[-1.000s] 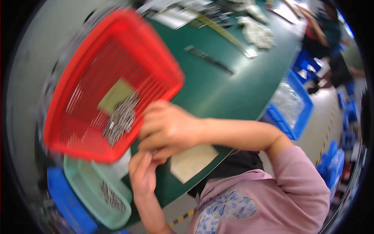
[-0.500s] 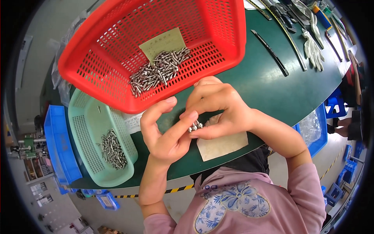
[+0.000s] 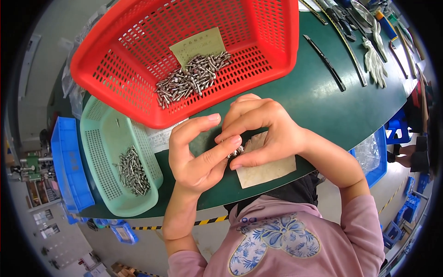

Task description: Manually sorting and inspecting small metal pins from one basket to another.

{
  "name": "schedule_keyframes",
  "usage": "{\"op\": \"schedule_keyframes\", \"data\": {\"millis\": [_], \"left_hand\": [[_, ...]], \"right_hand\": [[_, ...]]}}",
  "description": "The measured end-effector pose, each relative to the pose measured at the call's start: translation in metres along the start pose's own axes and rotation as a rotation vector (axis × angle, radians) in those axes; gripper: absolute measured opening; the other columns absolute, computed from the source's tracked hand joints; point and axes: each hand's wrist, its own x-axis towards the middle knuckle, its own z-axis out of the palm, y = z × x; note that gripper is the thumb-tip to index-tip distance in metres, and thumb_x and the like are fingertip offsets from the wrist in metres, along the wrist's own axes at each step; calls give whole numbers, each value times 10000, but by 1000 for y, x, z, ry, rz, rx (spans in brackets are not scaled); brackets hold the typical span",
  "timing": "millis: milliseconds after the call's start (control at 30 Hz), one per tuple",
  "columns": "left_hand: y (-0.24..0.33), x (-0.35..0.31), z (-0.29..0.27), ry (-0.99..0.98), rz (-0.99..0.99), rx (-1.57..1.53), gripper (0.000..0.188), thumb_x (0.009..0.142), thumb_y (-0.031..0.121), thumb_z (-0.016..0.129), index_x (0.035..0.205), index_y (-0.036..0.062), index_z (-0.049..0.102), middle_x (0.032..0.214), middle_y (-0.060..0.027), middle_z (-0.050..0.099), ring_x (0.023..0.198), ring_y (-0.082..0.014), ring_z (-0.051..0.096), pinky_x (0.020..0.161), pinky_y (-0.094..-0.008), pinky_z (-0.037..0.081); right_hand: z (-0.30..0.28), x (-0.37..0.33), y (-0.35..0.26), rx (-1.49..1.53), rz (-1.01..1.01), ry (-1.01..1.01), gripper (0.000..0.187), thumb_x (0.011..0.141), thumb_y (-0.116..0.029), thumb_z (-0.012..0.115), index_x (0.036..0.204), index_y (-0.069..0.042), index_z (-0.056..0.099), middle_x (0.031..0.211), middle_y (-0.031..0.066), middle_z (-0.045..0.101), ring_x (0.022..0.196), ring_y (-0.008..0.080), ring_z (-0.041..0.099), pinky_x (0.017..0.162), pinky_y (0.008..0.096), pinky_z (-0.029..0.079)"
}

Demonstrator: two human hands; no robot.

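Several small silvery metal pins (image 3: 237,151) show between my two hands, above the near edge of the green table. My right hand (image 3: 273,131) is closed on them, its thumb below and its fingers curled over the far side. My left hand (image 3: 196,159) meets it from the left, thumb tip against the pins and index finger raised and bent. The lower fingers of the left hand are partly hidden. Beyond the hands, a red perforated basket (image 3: 251,79) holds a pile of similar metal pins (image 3: 193,79) and a yellowish paper card (image 3: 198,45).
On the left, a pale green basket (image 3: 107,121) contains more metal pins (image 3: 134,173), beside a blue bin (image 3: 69,166). A beige sheet (image 3: 270,171) lies under my right hand. A black pen-like tool (image 3: 325,62), a steel rule (image 3: 345,41) and a white glove (image 3: 374,64) rest far right.
Both hands stay together at nearly the same place. The pins between them have turned and sit more hidden among the fingers. The whole view has shifted slightly.
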Motion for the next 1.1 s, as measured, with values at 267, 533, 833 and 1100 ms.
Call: {"op": "schedule_keyframes", "data": {"millis": [267,533,833,1100], "left_hand": [[1,2,2,7,11,2,300,659,-59,700,894,124,737,1128,-135,502,993,-247,541,741,-317,504],[1,5,8,92,58,9,323,611,30,758,919,125,732,1071,-98,579,884,-230,572,691,-321,477],[1,7,6,90,79,2,334,599,12,750,918,110,731,1075,-103,577,863,-236,576,680,-321,480],[7,6,4,110,-295,-250,261,674,30,740,928,89,730,1066,-117,570,947,-227,575,731,-305,491]], "right_hand": [[-3,0,-1,-48,13,-22,296,588,-177,813,837,-64,700,805,35,657,763,200,606,727,328,447],[-3,-1,-1,-49,9,-23,283,595,-174,809,834,-74,697,806,27,653,776,200,602,741,332,434],[-3,0,-1,-62,17,-21,285,592,-178,815,833,-83,697,808,18,649,786,197,602,745,335,432],[-4,2,-4,-171,-23,24,462,560,-145,802,994,-73,661,877,47,633,814,216,595,757,342,423]]}}
